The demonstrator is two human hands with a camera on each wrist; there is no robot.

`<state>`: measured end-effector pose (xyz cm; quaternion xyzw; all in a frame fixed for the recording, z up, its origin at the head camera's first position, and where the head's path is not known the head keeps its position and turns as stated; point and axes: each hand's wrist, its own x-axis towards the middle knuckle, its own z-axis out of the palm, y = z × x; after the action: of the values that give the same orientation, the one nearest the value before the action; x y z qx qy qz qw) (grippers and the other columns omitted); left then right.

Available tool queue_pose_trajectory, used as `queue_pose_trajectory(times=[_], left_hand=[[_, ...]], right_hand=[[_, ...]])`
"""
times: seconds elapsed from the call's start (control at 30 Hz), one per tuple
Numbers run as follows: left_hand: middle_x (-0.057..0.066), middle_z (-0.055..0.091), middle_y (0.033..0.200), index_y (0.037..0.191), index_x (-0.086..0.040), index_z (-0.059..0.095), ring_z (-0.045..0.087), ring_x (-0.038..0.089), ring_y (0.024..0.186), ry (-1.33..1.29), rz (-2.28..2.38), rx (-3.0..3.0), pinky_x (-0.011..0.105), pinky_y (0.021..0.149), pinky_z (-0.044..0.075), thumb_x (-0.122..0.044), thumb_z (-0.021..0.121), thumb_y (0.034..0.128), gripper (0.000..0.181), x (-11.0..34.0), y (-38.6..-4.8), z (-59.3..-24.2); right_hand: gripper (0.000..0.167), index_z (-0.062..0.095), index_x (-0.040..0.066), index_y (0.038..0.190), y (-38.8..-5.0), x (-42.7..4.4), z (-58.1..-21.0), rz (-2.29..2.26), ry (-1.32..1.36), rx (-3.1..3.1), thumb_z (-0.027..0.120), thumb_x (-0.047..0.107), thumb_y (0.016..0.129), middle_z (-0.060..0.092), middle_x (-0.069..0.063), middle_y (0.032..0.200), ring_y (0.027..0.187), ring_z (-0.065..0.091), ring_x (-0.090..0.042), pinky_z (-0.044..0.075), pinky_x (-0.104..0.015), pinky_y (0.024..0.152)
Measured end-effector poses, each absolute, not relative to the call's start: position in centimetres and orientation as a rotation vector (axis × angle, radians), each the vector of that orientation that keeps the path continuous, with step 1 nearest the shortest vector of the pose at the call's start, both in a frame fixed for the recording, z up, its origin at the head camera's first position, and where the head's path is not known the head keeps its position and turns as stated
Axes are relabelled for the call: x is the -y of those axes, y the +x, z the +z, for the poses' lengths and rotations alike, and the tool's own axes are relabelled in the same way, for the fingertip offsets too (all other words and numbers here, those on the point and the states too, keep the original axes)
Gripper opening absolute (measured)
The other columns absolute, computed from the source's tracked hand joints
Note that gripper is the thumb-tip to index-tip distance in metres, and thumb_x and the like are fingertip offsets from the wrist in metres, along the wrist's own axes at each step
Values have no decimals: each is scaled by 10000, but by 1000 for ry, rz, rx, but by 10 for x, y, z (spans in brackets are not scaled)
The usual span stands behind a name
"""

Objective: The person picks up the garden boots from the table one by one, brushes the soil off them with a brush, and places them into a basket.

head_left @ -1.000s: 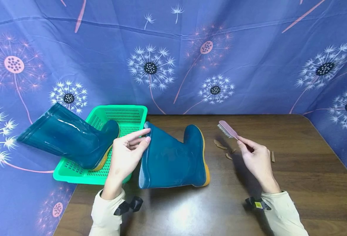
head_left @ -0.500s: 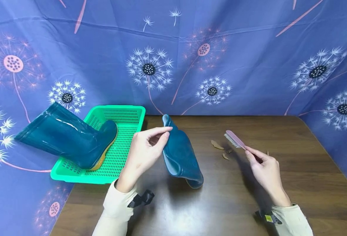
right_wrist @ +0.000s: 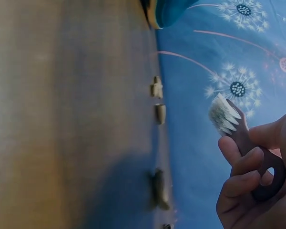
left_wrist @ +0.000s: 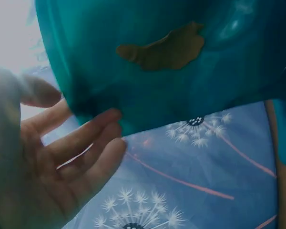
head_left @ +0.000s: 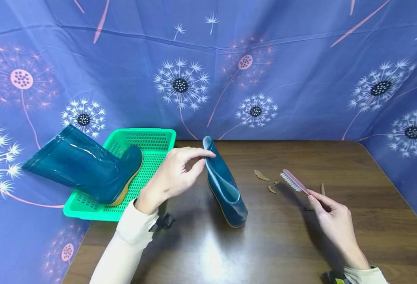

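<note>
A dark teal rubber boot stands turned edge-on to the head view, its shaft top up and tilted left. My left hand pinches the boot's top rim between thumb and fingers. A brown, mud-like patch clings to the shaft's side in the left wrist view. Over the table at the right, my right hand grips a pink-handled brush with pale bristles, held apart from the boot. The brush's handle, with a hole at its end, lies between thumb and curled fingers in the right wrist view.
A second teal boot leans in a green plastic basket at the left, its shaft jutting past the rim. Brown flakes lie scattered on the wooden table. A blue dandelion-print cloth hangs behind.
My left hand has turned the boot from lying broadside with its sole to the right until it stands edge-on, moving right. My right hand has drawn the brush right and nearer the front.
</note>
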<state>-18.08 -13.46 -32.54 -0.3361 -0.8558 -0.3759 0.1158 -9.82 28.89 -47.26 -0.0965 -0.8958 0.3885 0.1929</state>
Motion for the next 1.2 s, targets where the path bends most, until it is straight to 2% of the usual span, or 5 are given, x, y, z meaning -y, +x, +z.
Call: queue_pose_trajectory(times=[0.17, 0.6, 0.97, 1.1, 1.2], left_hand=[[-77, 737, 1242, 1354, -280, 734, 661, 140, 1095, -1069, -949, 2609, 392, 982, 525, -246, 648, 1008, 359, 135, -183, -314], [93, 617, 1440, 1054, -209, 823, 536, 304, 1388, -1132, -770, 2300, 506, 1131, 460, -278, 802, 962, 116, 104, -191, -312], [-31, 793, 1076, 953, -203, 824, 578, 296, 1423, -1095, -554, 2121, 713, 1302, 80, -290, 819, 949, 87, 91, -189, -315], [-47, 808, 929, 938, -181, 837, 710, 244, 1230, -1120, -553, 2074, 656, 1321, 149, -269, 850, 924, 90, 87, -186, -314], [-36, 798, 883, 919, -158, 843, 749, 195, 981, -1115, -584, 2055, 488, 1227, 424, -263, 862, 913, 107, 84, -184, -313]], right_hand=[[262, 810, 114, 1234, -89, -294, -480, 1087, -275, 2515, 719, 246, 1027, 552, 547, 914, 727, 535, 103, 417, -126, 637], [275, 806, 93, 1231, -73, -304, -489, 1095, -328, 2504, 726, 257, 1025, 537, 540, 955, 836, 537, 238, 426, -88, 693], [267, 806, 93, 1231, -72, -304, -491, 1108, -333, 2495, 728, 245, 1025, 522, 564, 952, 842, 536, 251, 425, -61, 708], [257, 809, 89, 1221, -71, -304, -493, 1108, -322, 2487, 734, 230, 1020, 513, 573, 957, 880, 510, 307, 418, -53, 728], [257, 809, 89, 1218, -71, -305, -493, 1106, -306, 2484, 728, 235, 1024, 518, 562, 976, 909, 493, 330, 413, -48, 742]])
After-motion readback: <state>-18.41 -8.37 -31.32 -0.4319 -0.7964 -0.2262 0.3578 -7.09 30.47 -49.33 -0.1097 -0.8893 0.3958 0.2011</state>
